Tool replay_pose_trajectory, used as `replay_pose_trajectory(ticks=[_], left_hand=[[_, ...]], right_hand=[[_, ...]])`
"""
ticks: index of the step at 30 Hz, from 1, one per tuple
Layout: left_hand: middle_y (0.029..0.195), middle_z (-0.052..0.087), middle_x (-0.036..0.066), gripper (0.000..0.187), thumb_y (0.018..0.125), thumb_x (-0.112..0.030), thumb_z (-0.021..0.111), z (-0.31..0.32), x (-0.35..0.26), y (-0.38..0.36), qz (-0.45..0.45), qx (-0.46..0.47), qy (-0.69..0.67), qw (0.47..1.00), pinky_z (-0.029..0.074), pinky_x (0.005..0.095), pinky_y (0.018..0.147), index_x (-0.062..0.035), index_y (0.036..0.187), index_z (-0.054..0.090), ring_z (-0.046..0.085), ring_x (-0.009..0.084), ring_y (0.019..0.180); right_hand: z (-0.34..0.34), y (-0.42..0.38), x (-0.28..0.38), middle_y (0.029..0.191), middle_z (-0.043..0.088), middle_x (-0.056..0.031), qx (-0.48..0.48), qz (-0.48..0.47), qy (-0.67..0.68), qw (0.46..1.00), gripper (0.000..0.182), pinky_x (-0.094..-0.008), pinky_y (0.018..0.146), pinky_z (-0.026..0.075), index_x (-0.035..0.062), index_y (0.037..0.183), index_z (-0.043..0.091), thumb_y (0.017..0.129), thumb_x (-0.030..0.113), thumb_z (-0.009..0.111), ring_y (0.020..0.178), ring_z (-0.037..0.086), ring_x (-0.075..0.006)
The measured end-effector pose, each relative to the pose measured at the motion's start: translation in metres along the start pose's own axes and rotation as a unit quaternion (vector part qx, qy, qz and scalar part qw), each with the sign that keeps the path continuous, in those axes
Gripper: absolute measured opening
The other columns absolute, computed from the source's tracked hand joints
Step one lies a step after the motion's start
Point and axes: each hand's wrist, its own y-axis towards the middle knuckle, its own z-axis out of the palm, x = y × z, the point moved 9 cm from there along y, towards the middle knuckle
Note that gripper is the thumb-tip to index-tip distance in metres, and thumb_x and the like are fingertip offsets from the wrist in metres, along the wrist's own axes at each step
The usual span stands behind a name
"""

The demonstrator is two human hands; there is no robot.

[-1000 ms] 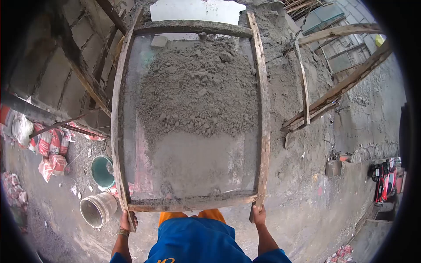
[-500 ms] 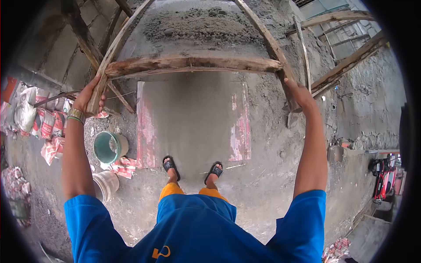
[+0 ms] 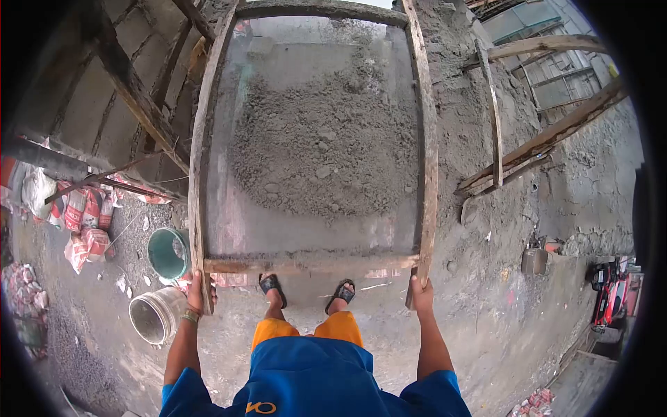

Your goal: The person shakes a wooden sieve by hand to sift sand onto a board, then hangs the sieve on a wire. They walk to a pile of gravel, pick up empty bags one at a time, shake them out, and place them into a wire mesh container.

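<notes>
A large wooden-framed sieve (image 3: 313,263) stretches out in front of me, its near crossbar just above my sandalled feet. Damp grey sand (image 3: 323,149) with small lumps is heaped over the middle of its mesh (image 3: 295,236). My left hand (image 3: 199,295) is closed around the end of the left side rail. On the opposite side, my right hand (image 3: 421,294) grips the end of the right rail. Both rails run away from me to the far crossbar (image 3: 323,10).
Left of the sieve are a green bucket (image 3: 168,254) and a whitish bucket (image 3: 154,316). Red and white sacks (image 3: 87,208) lie farther left. Wooden poles (image 3: 545,135) slant at the right, and a red motorcycle (image 3: 611,292) stands at the far right.
The sieve has come down and toward me, its near crossbar moving from high ahead to near my feet. Both hands moved with it, and the sand now shows on the mesh.
</notes>
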Motion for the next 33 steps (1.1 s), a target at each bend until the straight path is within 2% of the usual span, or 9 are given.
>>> replay_pose_trajectory(ticks=[5,8,10,13,18,24,27,29,33], left_hand=[[0.056,0.052,0.002,0.063,0.080,-0.072,0.048,0.088,-0.245,-0.015,0.037,0.045,0.071,0.996,0.044,0.0286,0.037,-0.0092,0.083,0.053,0.050,0.0139,0.040],[0.055,0.052,0.000,0.059,0.084,-0.068,0.048,0.107,-0.349,-0.053,0.036,0.089,0.110,0.989,0.046,0.0283,0.036,-0.0089,0.083,0.054,0.051,0.0119,0.041],[0.056,0.052,0.000,0.060,0.084,-0.069,0.047,0.103,-0.351,-0.068,0.031,0.087,0.113,0.989,0.045,0.0275,0.036,-0.0089,0.084,0.054,0.051,0.0114,0.041],[0.056,0.051,0.000,0.062,0.083,-0.071,0.046,0.085,-0.264,-0.071,0.036,0.047,0.086,0.995,0.043,0.0259,0.037,-0.0095,0.087,0.054,0.049,0.0111,0.040],[0.056,0.050,0.005,0.068,0.082,-0.074,0.040,0.013,0.001,-0.028,-0.021,0.041,-0.040,0.998,0.043,0.0314,0.041,-0.0082,0.093,0.052,0.050,0.0182,0.042],[0.056,0.053,0.008,0.068,0.083,-0.072,0.041,-0.022,0.075,-0.027,0.023,0.028,-0.030,0.999,0.046,0.0328,0.041,-0.0057,0.088,0.053,0.053,0.0212,0.043],[0.055,0.050,0.005,0.068,0.078,-0.078,0.042,0.030,-0.041,0.001,-0.024,-0.009,0.027,0.999,0.043,0.0313,0.040,-0.0107,0.084,0.053,0.050,0.0192,0.041],[0.055,0.048,0.001,0.069,0.075,-0.080,0.045,0.071,-0.149,-0.004,0.001,-0.007,0.036,0.999,0.041,0.0304,0.039,-0.0113,0.081,0.050,0.046,0.0155,0.040],[0.054,0.050,0.000,0.060,0.082,-0.070,0.049,0.098,-0.326,-0.034,0.070,0.057,0.087,0.992,0.046,0.0279,0.038,-0.0102,0.081,0.054,0.051,0.0126,0.041]], right_hand=[[-0.040,0.093,0.254,0.096,0.063,-0.0282,-0.005,-0.121,-0.155,0.981,0.077,-0.0403,0.082,0.045,-0.0109,0.104,0.060,0.079,0.062,0.055,0.094,0.062,-0.0352],[-0.082,0.118,0.357,0.101,0.063,-0.0265,0.040,-0.067,-0.256,0.964,0.084,-0.0402,0.085,0.044,-0.0118,0.112,0.056,0.078,0.065,0.054,0.097,0.061,-0.0356],[-0.085,0.102,0.366,0.100,0.064,-0.0254,0.051,-0.051,-0.266,0.961,0.084,-0.0398,0.085,0.044,-0.0122,0.110,0.056,0.078,0.065,0.054,0.097,0.061,-0.0353],[-0.071,0.057,0.286,0.097,0.064,-0.0234,0.002,-0.124,-0.185,0.975,0.074,-0.0389,0.085,0.045,-0.0075,0.109,0.058,0.079,0.060,0.059,0.093,0.062,-0.0340],[-0.033,-0.020,0.033,0.077,0.060,-0.0079,-0.008,0.012,-0.056,0.998,0.043,-0.0319,0.066,0.046,-0.0010,0.095,0.057,0.084,0.039,0.067,0.073,0.055,-0.0149],[-0.005,-0.010,-0.044,0.084,0.062,-0.0078,-0.014,-0.041,0.025,0.999,0.044,-0.0317,0.070,0.047,-0.0036,0.103,0.056,0.081,0.033,0.070,0.079,0.056,-0.0134],[0.003,0.068,0.005,0.093,0.064,-0.0221,0.031,0.009,-0.100,0.994,0.064,-0.0372,0.078,0.049,-0.0077,0.110,0.056,0.079,0.048,0.065,0.090,0.063,-0.0267],[-0.007,0.096,0.143,0.096,0.063,-0.0296,0.017,-0.026,-0.117,0.993,0.075,-0.0400,0.080,0.048,-0.0103,0.103,0.060,0.076,0.059,0.060,0.097,0.063,-0.0384],[-0.052,0.127,0.339,0.106,0.064,-0.0254,0.016,-0.089,-0.270,0.958,0.086,-0.0403,0.086,0.046,-0.0085,0.113,0.059,0.074,0.068,0.056,0.102,0.061,-0.0363]])
